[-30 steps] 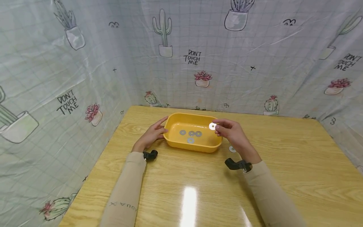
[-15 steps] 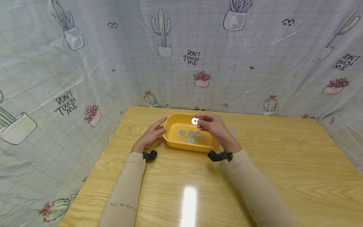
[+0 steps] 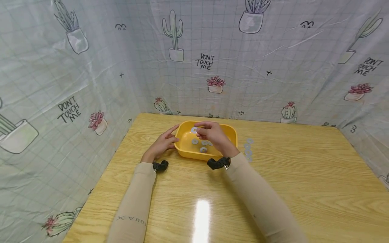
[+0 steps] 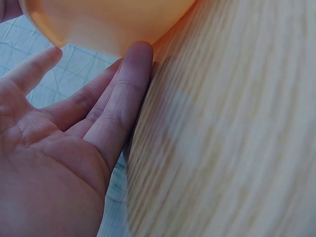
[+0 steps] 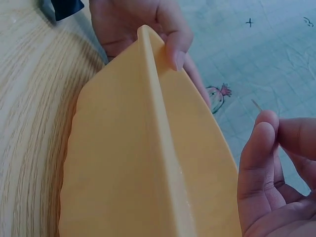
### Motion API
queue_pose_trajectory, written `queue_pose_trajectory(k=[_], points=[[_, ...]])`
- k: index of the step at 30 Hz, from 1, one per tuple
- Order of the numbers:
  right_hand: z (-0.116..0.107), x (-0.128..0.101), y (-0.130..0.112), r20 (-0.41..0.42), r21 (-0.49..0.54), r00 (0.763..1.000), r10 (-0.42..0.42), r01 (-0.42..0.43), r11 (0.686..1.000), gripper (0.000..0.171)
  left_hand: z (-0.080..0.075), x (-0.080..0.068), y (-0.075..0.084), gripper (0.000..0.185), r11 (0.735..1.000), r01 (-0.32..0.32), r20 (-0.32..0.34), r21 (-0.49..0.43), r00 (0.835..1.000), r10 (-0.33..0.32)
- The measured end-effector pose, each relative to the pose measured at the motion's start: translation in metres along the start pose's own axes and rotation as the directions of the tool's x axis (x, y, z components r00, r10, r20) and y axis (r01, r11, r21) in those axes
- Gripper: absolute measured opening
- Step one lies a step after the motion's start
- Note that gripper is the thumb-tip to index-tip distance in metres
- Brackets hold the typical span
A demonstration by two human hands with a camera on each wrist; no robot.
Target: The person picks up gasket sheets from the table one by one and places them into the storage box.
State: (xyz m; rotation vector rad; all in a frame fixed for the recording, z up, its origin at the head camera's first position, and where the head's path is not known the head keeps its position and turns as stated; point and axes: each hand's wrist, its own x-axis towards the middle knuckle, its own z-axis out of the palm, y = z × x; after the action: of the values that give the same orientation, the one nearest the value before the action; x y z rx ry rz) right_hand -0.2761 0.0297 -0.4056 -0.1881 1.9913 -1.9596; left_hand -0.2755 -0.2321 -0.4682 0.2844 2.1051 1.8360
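A shallow yellow plastic tub [image 3: 194, 155] stands on the table. My left hand [image 3: 161, 145] holds its left end, the thumb hooked over the rim in the right wrist view and the fingers against the outer wall in the left wrist view. My right hand [image 3: 212, 133] is above the tub and pinches a flat metal washer [image 3: 193, 130] between thumb and fingertip; the right wrist view shows this washer [image 5: 256, 105] edge-on. Several more grey washers [image 3: 195, 141] lie on the tub floor, partly covered by the right hand.
To the right of the tub, several washers [image 3: 247, 147] lie in a row on the wooden table [image 3: 304, 168]. A cactus-printed sheet [image 3: 188, 87] hangs behind and along the left side. Each wrist wears a black camera mount [image 3: 161, 165].
My right hand has moved left across the tub with the washer, from over its right end toward its left half. The row of washers on the table has come into view. The left hand stays put.
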Motion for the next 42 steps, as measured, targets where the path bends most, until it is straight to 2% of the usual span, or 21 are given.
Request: queue_pose_trajectory(k=[6, 12, 24, 31, 35, 38, 42], points=[[0.006, 0.011, 0.000, -0.002, 0.025, 0.998, 0.061, -0.061, 0.998, 0.035, 0.000, 0.001, -0.001, 0.066, 1.000, 0.007, -0.005, -0.004, 1.000, -0.007], [0.009, 0.024, -0.002, 0.009, 0.047, 0.994, 0.109, -0.109, 0.993, 0.030, -0.001, -0.001, 0.000, 0.066, 1.000, 0.004, -0.003, -0.012, 1.000, -0.004], [0.008, 0.045, -0.013, 0.034, -0.053, 0.984, 0.174, -0.172, 0.984, 0.027, -0.003, 0.000, -0.001, 0.065, 1.000, -0.007, 0.009, -0.005, 1.000, 0.007], [0.002, 0.056, -0.014, 0.067, -0.172, 0.976, 0.207, -0.194, 0.966, 0.026, 0.001, -0.001, -0.001, 0.065, 1.000, 0.010, 0.003, -0.011, 1.000, -0.010], [0.000, 0.059, -0.013, 0.110, -0.261, 0.973, 0.203, -0.169, 0.950, 0.025, 0.000, -0.002, 0.000, 0.065, 1.000, 0.018, -0.008, -0.009, 1.000, -0.018], [-0.002, 0.061, -0.012, 0.157, -0.370, 0.970, 0.188, -0.119, 0.921, 0.025, 0.000, -0.002, 0.001, 0.066, 1.000, 0.015, -0.010, -0.005, 1.000, -0.015], [-0.003, 0.064, -0.011, 0.240, -0.479, 0.953, 0.186, -0.050, 0.876, 0.025, 0.001, -0.003, 0.002, 0.066, 1.000, 0.008, -0.018, -0.009, 1.000, -0.008]])
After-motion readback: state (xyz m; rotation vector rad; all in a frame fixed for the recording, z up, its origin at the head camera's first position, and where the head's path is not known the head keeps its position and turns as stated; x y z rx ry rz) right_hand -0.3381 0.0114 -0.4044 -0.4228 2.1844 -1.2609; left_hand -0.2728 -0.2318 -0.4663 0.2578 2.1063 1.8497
